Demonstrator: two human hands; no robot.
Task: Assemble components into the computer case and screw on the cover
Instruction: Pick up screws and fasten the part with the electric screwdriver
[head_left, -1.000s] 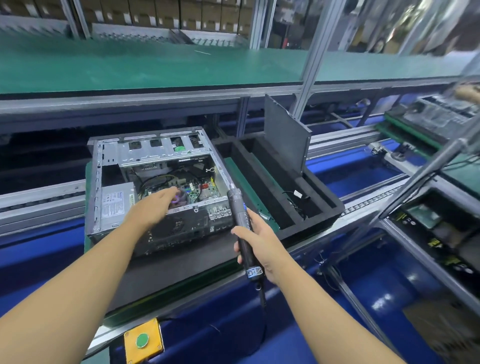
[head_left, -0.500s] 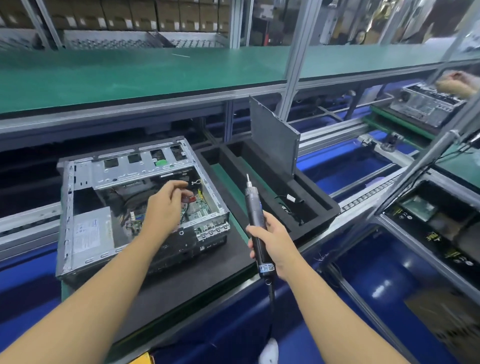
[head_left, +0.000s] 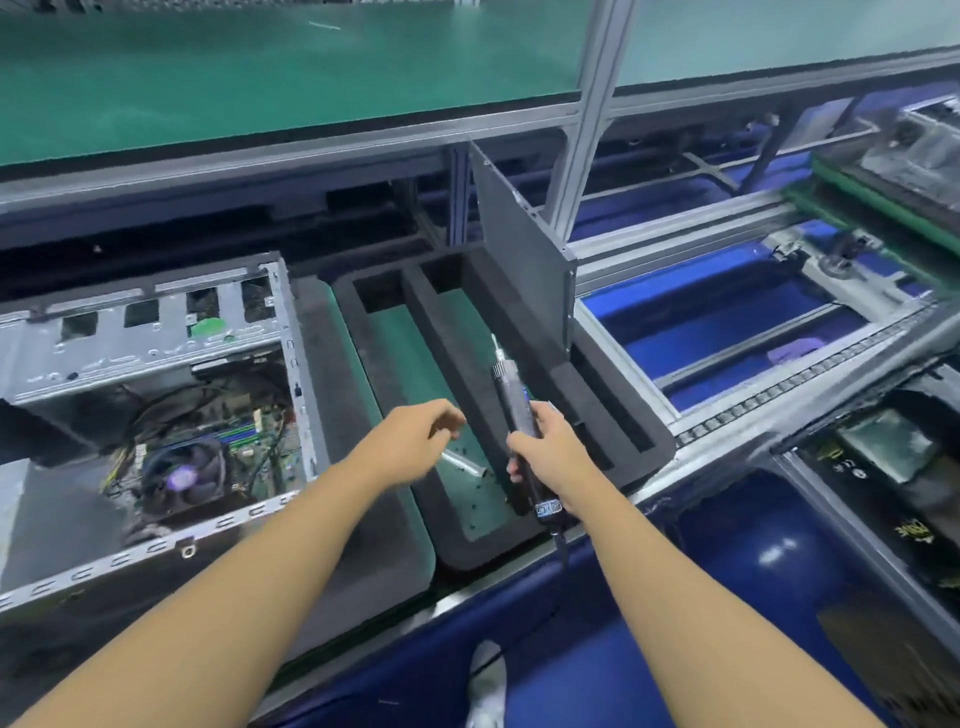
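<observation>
The open computer case (head_left: 156, 415) lies at nine o'clock, cover (head_left: 519, 260) standing upright in the foam tray (head_left: 483, 545) at one o'clock. Right hand (head_left: 545, 452) grips the screwdriver (head_left: 511, 400), bit up. Left hand (head_left: 410, 441) hovers blurred over loose screws (head_left: 460, 451), pinch unclear. Likely fetching a screw: needs a fine pinch between the tray's walls; room is open above.

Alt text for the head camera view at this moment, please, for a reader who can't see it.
A person's right hand grips an electric screwdriver while the blurred left hand hovers over loose screws in a black foam tray. An open computer case lies to the left; a grey cover stands upright in the tray.
</observation>
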